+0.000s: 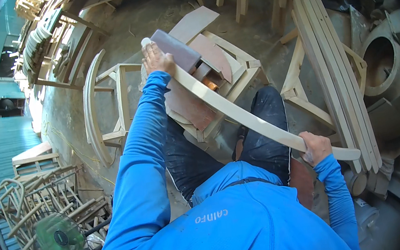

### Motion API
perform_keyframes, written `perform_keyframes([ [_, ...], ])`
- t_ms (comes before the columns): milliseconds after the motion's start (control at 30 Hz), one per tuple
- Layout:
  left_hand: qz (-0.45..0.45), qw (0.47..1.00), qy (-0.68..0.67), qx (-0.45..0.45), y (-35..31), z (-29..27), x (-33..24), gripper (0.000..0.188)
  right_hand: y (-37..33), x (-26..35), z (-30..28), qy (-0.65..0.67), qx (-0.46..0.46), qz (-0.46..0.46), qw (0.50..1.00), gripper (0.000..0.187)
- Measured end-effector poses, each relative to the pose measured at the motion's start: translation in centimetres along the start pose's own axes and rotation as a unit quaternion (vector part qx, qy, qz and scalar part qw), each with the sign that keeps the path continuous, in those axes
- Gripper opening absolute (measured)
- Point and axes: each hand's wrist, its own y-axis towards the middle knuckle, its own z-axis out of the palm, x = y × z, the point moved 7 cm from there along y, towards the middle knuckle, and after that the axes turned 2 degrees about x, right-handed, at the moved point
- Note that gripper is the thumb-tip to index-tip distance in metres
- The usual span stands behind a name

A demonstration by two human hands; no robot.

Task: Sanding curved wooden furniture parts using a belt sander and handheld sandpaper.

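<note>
A long, curved pale wooden rail [250, 119] runs diagonally across in front of my knees. My left hand [158, 59] lies over its far left end, the fingers close together and bent onto the wood. Close to the right end, my right hand [316, 147] wraps its fingers round the rail. Beside my left hand is a purplish-brown belt [176, 51] that looks like a sanding belt on a machine; the rail's far part lies along it. Whether they touch, I cannot tell. Under the belt, a wooden frame [237, 84] with reddish boards partly hides the machine.
Several long wooden slats [333, 82] rest on a trestle to the right, near a grey round housing [381, 65]. Curved wooden pieces [92, 109] lean on a stand at left. A green fan [61, 238] and piled chair frames [24, 209] are lower left.
</note>
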Motion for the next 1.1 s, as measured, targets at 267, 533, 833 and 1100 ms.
perform_keyframes([
  [267, -0.011, 1.0, -0.019, 0.02, -8.5, 1.2, -7.3, 0.085, -8.4, -5.3, -1.0, -0.011, 0.045, 0.024, 0.999, 0.037],
  [533, -0.014, 1.0, -0.011, 0.014, -1.1, 0.8, -3.5, 0.084, -1.0, -1.8, -1.6, -0.004, 0.035, -0.015, 0.999, 0.057],
  [833, 0.002, 1.0, 0.001, 0.001, 11.4, 1.8, 4.4, 0.079, 8.7, 4.8, -1.5, -0.078, 0.026, -0.071, 0.994, 0.085],
  [1100, -0.007, 0.998, 0.054, -0.038, 7.2, 1.8, 4.4, 0.084, 10.3, 6.5, 0.9, -0.062, 0.003, -0.072, 0.995, 0.074],
])
